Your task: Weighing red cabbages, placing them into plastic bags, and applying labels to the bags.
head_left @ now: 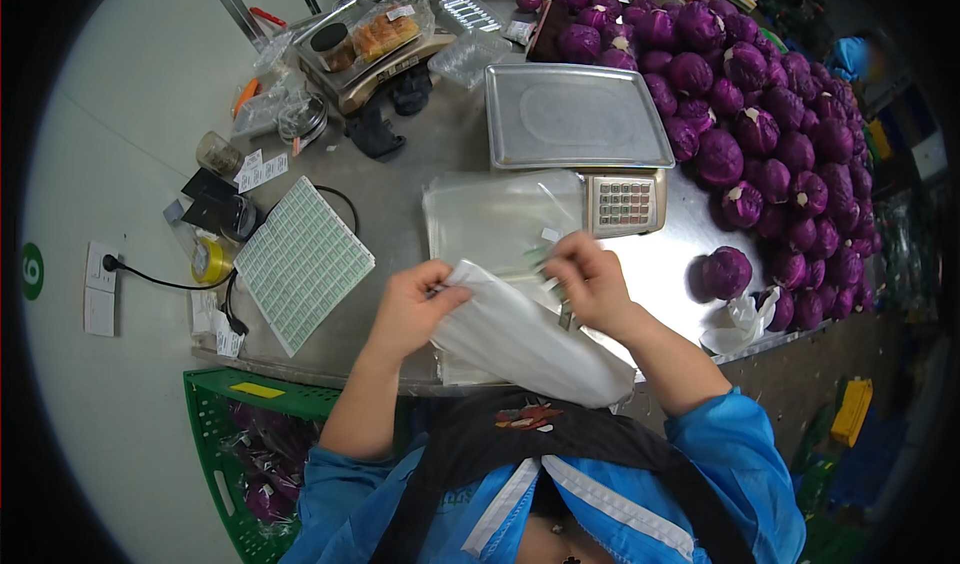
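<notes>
My left hand [420, 309] pinches the upper end of a translucent plastic bag [520, 349], which slants down to the right in front of my apron. To the right, my right hand [592, 282] has its fingers curled together above the bag. Motion smears its fingertips, and what they grip cannot be made out. Beneath and beyond both hands lies a stack of clear plastic bags [480, 214]. Just behind it stands a scale with a metal tray [580, 114] and a keypad [624, 204]. One purple cabbage [726, 272] sits apart, right of my right hand.
Purple cabbages [760, 129] are heaped along the right side of the metal table. Left lies a sheet of green labels [305, 264], near a yellow tape roll [208, 261]. Crumpled white plastic [742, 322] rests at the front right edge. A green crate [225, 464] holds wrapped cabbages below.
</notes>
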The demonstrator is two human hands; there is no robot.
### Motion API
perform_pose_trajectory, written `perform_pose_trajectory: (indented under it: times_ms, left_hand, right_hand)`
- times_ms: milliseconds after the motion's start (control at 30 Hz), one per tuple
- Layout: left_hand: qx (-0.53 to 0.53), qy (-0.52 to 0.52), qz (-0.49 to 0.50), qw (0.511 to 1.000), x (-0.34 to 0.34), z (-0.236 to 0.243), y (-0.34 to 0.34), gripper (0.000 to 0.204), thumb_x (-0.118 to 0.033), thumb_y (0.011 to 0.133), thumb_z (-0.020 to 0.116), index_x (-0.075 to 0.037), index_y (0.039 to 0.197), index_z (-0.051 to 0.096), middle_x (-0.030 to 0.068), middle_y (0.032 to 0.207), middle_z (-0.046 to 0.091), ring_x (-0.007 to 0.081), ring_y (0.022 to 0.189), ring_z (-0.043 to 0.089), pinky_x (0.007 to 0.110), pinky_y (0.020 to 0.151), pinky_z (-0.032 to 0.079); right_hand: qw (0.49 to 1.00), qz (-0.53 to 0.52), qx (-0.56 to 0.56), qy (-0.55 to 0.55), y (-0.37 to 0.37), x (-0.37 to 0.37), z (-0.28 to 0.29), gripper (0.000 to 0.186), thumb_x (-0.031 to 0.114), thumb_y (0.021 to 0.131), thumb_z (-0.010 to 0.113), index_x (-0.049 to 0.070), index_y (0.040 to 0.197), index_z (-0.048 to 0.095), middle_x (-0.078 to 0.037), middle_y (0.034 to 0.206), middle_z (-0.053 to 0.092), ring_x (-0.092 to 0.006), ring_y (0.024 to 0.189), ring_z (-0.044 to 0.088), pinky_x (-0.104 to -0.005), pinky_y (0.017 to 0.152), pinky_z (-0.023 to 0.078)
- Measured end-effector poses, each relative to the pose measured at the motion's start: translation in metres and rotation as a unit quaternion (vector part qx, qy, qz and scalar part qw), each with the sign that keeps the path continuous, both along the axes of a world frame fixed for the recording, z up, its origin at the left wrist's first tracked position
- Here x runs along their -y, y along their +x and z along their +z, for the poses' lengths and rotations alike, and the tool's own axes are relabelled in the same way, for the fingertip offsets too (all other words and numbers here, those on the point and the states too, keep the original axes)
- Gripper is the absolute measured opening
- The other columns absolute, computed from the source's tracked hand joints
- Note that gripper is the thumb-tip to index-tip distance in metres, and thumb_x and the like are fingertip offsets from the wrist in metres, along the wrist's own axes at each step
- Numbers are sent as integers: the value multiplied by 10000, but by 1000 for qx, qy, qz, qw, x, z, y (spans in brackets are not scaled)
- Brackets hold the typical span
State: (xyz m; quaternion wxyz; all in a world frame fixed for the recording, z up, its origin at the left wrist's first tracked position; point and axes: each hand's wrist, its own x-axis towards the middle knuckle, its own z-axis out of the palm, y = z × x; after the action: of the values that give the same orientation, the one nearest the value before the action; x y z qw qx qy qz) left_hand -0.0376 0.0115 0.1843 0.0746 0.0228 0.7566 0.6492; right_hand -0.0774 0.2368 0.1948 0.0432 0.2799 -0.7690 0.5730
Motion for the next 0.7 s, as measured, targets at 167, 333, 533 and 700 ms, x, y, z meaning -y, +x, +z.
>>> perform_pose_trajectory:
  times_ms: [167, 333, 533, 700]
  left_hand:
    - [13, 97, -14, 995, 14, 11, -1, 121, -72, 758, 624, 12, 839, 595, -6, 720, 580, 53, 665, 493, 198, 620, 400]
    - [2, 133, -14, 991, 16, 9, -2, 124, -66, 773, 612, 24, 855, 589, 9, 741, 595, 56, 685, 514, 193, 644, 412]
    - [15, 86, 10, 996, 19, 8, -3, 95, -60, 784, 597, 13, 844, 590, -2, 725, 588, 54, 676, 512, 191, 625, 411]
    - [-229, -166, 418, 863, 78, 12, 3, 84, -69, 805, 571, -2, 852, 593, 42, 752, 608, 90, 663, 541, 207, 564, 411]
  right_hand:
    - [942, -22, 241, -231, -7, -26, -16, 254, 65, 824, 520, 31, 1019, 360, -60, 855, 526, -101, 672, 511, -234, 617, 443]
    - [935, 62, 277, -212, 23, -8, -1, 524, -86, 703, 607, 44, 1102, 293, -117, 1013, 505, -191, 930, 539, -314, 800, 445]
    - [936, 3, 253, -243, 28, -8, -10, 498, -103, 705, 592, 30, 1085, 299, -123, 1027, 492, -186, 926, 550, -283, 768, 472]
    - [924, -24, 339, -177, 15, -39, -59, 465, -62, 720, 598, 13, 1080, 314, -115, 968, 512, -173, 852, 567, -277, 703, 489]
